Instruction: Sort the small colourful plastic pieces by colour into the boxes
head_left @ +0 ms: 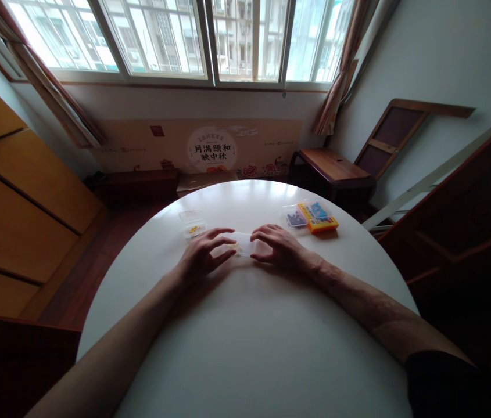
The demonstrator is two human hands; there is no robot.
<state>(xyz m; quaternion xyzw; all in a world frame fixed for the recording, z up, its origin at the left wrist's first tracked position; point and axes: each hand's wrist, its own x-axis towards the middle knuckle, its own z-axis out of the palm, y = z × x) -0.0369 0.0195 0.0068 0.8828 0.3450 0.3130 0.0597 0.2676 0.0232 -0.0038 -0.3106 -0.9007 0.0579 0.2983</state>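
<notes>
A small see-through plastic box (244, 244) rests on the white round table (245, 337) between my two hands. Pale bits show at its left end. My left hand (205, 251) has its thumb and fingers curved about that left end. From the other side, my right hand (280, 246) grips the right end with fingertips and thumb. Just beyond my left hand stands an open clear case (189, 230) with small yellow pieces in it. The fingers partly cover the box, so its full contents cannot be made out.
Right of my hands, a clear case with dark pieces (296, 218) lies beside a yellow-orange box (326, 225). A clear case with blue pieces (317, 209) sits on that box. A wooden chair (334, 164) stands past the table's far right edge.
</notes>
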